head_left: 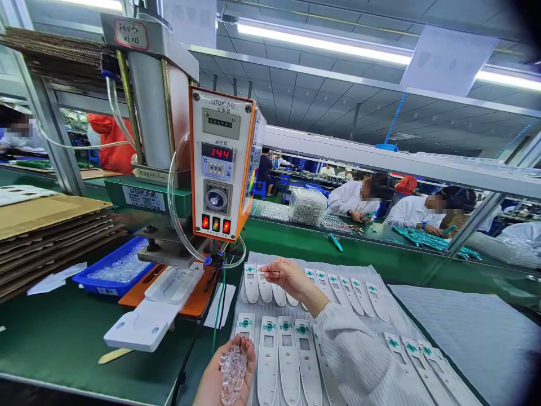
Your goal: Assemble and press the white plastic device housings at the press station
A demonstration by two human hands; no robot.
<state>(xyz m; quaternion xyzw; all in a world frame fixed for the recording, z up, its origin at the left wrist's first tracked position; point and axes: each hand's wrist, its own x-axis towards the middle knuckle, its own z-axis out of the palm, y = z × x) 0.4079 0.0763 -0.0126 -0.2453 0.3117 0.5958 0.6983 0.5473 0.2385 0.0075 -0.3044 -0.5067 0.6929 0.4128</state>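
My left hand (230, 372) is cupped palm-up at the bottom, holding a heap of small clear plastic pieces (232, 369). My right hand (284, 276) reaches forward in a striped sleeve, its fingertips pinched together above a row of white plastic housings (266, 290); what it pinches is too small to see. More white housings with teal marks (287, 349) lie in rows on a ribbed sheet below my arm. The press machine with its orange control box (220, 163) stands just left of my right hand.
A white fixture plate (141, 327) juts from the press. A blue tray of clear parts (116, 270) and stacked cardboard (46, 225) sit left. Other people work at the bench behind the green conveyor (380, 248). A grey ribbed sheet (465, 332) lies right.
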